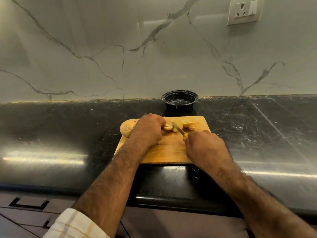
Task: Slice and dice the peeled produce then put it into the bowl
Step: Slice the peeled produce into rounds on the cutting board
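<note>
Left hand (148, 128) curls over peeled potato piece (167, 127), pinning it on cutting board (164, 150) for slicing. Right hand (205, 146) wraps knife (178, 129) handle, blade angled beside left fingertips. Cut slices (187, 124) pushed beyond blade. Bowl (179, 101) waits past both hands. Another potato (127, 129) lies left of left hand.

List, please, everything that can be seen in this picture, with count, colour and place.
rectangular wooden cutting board: one, light brown, on the counter.
round black plastic bowl: one, beyond the board, by the wall.
peeled produce slices: several, pale yellow, board's far side.
whole unpeeled potato: one, tan, board's far left corner.
small knife: one, steel blade, yellow handle, over the slices.
dark stone counter: one, black.
wall socket: one, white, upper right.
left hand: holds a slice.
right hand: grip around the knife.
</note>
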`<state>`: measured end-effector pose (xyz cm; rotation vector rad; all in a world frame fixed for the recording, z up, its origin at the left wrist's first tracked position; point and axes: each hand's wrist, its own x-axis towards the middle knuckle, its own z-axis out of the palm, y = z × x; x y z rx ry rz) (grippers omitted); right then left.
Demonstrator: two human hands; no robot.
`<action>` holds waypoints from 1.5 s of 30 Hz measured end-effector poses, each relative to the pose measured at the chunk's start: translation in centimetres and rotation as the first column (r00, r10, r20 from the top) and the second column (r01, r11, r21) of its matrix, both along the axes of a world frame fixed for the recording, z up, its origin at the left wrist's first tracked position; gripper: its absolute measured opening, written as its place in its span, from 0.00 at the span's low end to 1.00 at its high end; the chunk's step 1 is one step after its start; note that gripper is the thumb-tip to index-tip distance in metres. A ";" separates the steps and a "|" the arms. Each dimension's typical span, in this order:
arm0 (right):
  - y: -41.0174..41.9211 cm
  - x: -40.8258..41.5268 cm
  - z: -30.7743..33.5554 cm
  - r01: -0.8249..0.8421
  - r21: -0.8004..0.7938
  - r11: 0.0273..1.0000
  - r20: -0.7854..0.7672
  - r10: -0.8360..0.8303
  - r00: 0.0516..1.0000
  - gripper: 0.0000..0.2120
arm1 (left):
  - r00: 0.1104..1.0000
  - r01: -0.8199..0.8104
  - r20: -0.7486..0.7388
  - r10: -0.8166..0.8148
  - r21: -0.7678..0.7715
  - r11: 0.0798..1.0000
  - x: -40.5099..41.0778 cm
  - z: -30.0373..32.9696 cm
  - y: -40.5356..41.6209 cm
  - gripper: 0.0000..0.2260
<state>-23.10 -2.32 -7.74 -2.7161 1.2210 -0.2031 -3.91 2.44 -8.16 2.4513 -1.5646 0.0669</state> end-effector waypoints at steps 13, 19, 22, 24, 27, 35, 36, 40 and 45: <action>1.4 3.5 0.6 -0.102 -0.002 0.995 -0.047 0.102 0.994 0.12 | 0.987 -0.022 0.155 0.045 -0.146 0.989 1.6 1.0 2.0 0.11; 1.1 2.7 0.2 -0.021 -0.093 0.995 0.003 0.022 1.000 0.11 | 0.958 -0.161 0.241 0.155 0.008 0.987 2.8 0.7 3.2 0.26; 1.4 3.1 0.1 -0.036 -0.071 0.997 0.011 0.037 0.999 0.11 | 0.953 -0.289 0.131 0.273 0.125 0.949 3.7 0.9 3.5 0.34; 1.7 3.7 0.0 -0.066 -0.036 0.997 -0.024 0.065 0.998 0.11 | 0.940 -0.341 0.089 0.330 0.182 0.922 4.1 1.0 3.3 0.35; 1.6 3.9 0.0 -0.056 0.007 0.998 -0.060 0.056 0.997 0.10 | 0.942 -0.331 0.104 0.319 0.138 0.934 4.3 1.3 3.2 0.28; 0.8 3.6 -0.5 0.075 0.000 0.997 0.024 -0.075 0.997 0.11 | 0.987 -0.135 -0.116 0.115 -0.183 0.974 3.2 0.0 2.4 0.19; 0.8 3.7 -0.6 0.078 0.003 0.997 0.018 -0.078 0.997 0.11 | 0.990 -0.064 -0.140 0.036 -0.194 0.979 2.9 -0.2 2.1 0.19; 0.8 3.8 -0.8 0.085 0.014 0.996 -0.010 -0.084 0.996 0.11 | 0.956 0.135 -0.231 -0.182 -0.206 0.969 3.2 -0.5 1.3 0.22; 0.7 3.8 -1.0 0.087 0.025 0.996 -0.003 -0.087 0.996 0.11 | 0.938 0.154 -0.287 -0.192 -0.149 0.977 5.4 -0.8 1.4 0.24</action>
